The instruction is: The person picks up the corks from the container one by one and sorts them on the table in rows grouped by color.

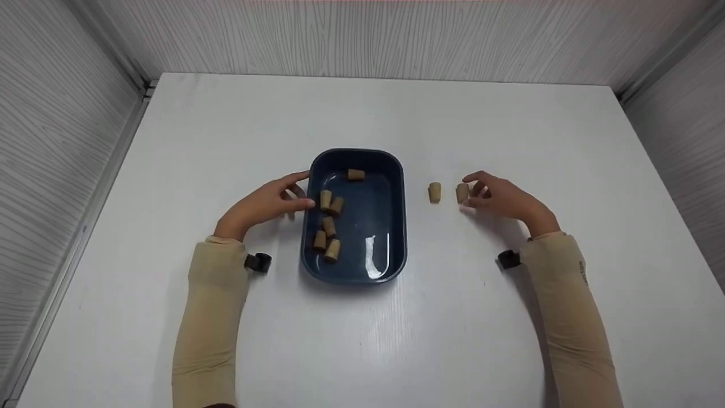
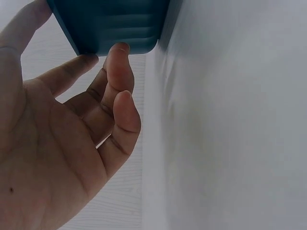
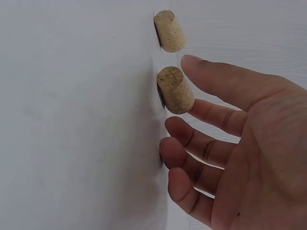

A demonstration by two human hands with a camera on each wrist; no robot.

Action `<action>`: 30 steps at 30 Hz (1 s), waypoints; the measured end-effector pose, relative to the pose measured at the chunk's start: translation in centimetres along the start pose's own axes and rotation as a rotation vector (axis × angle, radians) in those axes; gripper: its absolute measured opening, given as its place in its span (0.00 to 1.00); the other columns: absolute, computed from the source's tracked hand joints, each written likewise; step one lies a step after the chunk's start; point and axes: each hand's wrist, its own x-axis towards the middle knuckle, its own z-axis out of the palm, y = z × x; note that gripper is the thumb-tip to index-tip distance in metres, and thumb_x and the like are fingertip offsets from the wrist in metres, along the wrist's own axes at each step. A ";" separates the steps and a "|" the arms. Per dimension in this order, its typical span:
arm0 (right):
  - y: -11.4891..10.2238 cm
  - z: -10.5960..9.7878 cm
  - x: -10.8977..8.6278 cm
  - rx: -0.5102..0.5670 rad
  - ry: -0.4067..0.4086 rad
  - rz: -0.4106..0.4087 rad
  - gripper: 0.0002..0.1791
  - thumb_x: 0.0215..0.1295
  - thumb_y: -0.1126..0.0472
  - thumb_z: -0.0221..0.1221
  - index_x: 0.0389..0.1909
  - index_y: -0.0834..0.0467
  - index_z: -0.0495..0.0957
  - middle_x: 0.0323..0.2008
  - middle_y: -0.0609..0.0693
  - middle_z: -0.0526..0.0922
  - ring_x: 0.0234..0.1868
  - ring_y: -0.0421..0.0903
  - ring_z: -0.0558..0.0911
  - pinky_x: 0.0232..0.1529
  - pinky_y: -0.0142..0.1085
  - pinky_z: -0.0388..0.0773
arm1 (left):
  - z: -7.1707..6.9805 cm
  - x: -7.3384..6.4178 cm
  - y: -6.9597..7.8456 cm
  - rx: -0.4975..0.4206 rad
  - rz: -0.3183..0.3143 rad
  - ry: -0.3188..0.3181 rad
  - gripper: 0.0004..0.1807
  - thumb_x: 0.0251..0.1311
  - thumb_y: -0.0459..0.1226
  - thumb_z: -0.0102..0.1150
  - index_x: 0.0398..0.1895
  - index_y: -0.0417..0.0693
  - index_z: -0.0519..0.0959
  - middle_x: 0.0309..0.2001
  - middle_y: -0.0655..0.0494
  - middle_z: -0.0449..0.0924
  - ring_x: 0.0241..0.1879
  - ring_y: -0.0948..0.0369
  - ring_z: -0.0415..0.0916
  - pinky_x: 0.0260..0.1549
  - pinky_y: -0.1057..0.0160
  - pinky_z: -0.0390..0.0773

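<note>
To the left of a dark blue rectangular tray (image 1: 371, 226), my left hand (image 1: 266, 201) touches its rim with the thumb and index fingertips set apart. In the left wrist view the other fingers bend loosely beside the outer wall (image 2: 120, 28). My right hand (image 1: 501, 198) is around a cork stopper (image 3: 176, 93) standing on the table. Its index finger reaches behind that cork and its thumb is spread on the near side, with a small gap in the right wrist view. A second cork stopper (image 1: 435, 192) stands between this one and the tray.
Several cork stoppers (image 1: 329, 226) lie in the left half of the tray, and one cork (image 1: 355, 174) lies near its far end. The white table (image 1: 453, 328) meets a wood-grain panel (image 1: 368, 39) at the back. Side panels (image 1: 51, 141) border the table.
</note>
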 end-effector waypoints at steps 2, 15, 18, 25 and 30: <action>-0.1 -0.1 -0.1 -0.003 0.032 -0.023 0.27 0.71 0.55 0.54 0.68 0.54 0.62 0.53 0.60 0.74 0.50 0.54 0.75 0.49 0.47 0.70 | 0.0 0.0 0.0 0.001 -0.002 0.003 0.44 0.60 0.58 0.59 0.76 0.60 0.53 0.53 0.47 0.73 0.39 0.52 0.77 0.39 0.58 0.73; -2.3 -0.3 -0.3 0.013 0.221 -0.161 0.26 0.70 0.57 0.56 0.66 0.58 0.64 0.46 0.57 0.75 0.42 0.49 0.76 0.40 0.36 0.69 | 0.0 0.2 0.0 0.004 0.001 0.001 0.43 0.60 0.58 0.59 0.76 0.60 0.54 0.55 0.47 0.74 0.39 0.52 0.77 0.40 0.58 0.74; -3.3 -0.1 -0.4 0.042 0.251 -0.201 0.26 0.69 0.56 0.58 0.65 0.56 0.66 0.44 0.54 0.75 0.38 0.45 0.76 0.36 0.31 0.70 | 0.0 0.1 0.0 0.004 0.000 0.003 0.43 0.60 0.58 0.59 0.76 0.60 0.54 0.54 0.47 0.74 0.39 0.52 0.77 0.40 0.58 0.74; -6.3 0.2 -1.1 0.202 0.280 -0.312 0.24 0.66 0.59 0.61 0.62 0.57 0.69 0.38 0.48 0.73 0.27 0.40 0.72 0.29 0.29 0.67 | -0.1 0.1 0.0 -0.002 0.002 0.001 0.44 0.61 0.57 0.58 0.76 0.58 0.53 0.54 0.47 0.73 0.38 0.53 0.78 0.39 0.59 0.74; -8.3 0.7 -1.3 0.323 0.268 -0.343 0.24 0.64 0.61 0.62 0.60 0.59 0.70 0.34 0.46 0.71 0.24 0.40 0.70 0.26 0.28 0.67 | 0.0 0.2 0.0 -0.003 0.003 -0.001 0.44 0.61 0.57 0.59 0.76 0.58 0.53 0.54 0.47 0.73 0.38 0.53 0.78 0.39 0.59 0.74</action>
